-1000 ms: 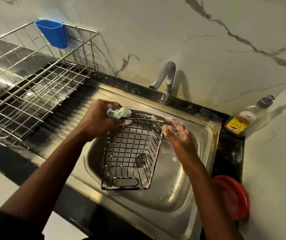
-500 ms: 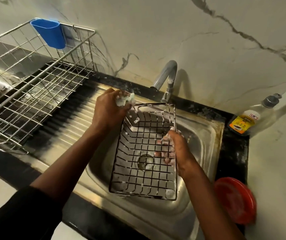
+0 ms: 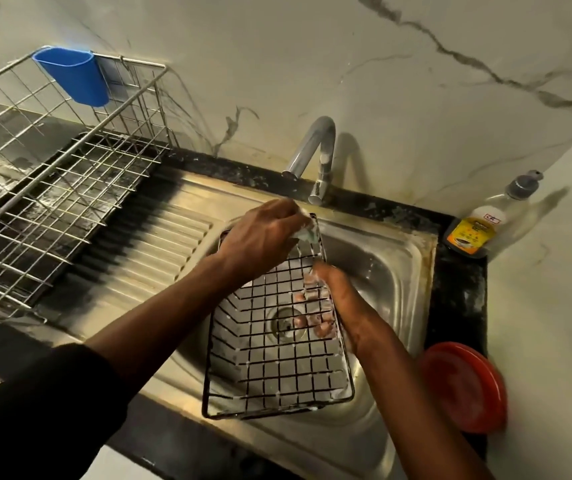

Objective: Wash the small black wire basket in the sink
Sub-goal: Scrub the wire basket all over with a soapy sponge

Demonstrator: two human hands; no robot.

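The small black wire basket (image 3: 274, 362) is tilted over the steel sink (image 3: 395, 271), flecked with soap suds. My left hand (image 3: 260, 237) grips a pale green sponge (image 3: 307, 233), mostly hidden by the fingers, against the basket's far top corner. My right hand (image 3: 340, 299) holds the basket's right side, its fingertips curled through the wires and showing inside the mesh. The sink's drain (image 3: 286, 323) shows through the basket's grid.
A curved chrome tap (image 3: 315, 150) stands behind the sink. A large silver dish rack (image 3: 35, 188) with a blue cup (image 3: 73, 76) sits on the left drainboard. A soap bottle (image 3: 485, 223) and a red plate (image 3: 464, 386) are on the black counter at right.
The basket has been turned from lying low in the sink to tilted up, grid facing me. My left hand has slid the sponge right along the far edge; my right hand kept hold of the side.
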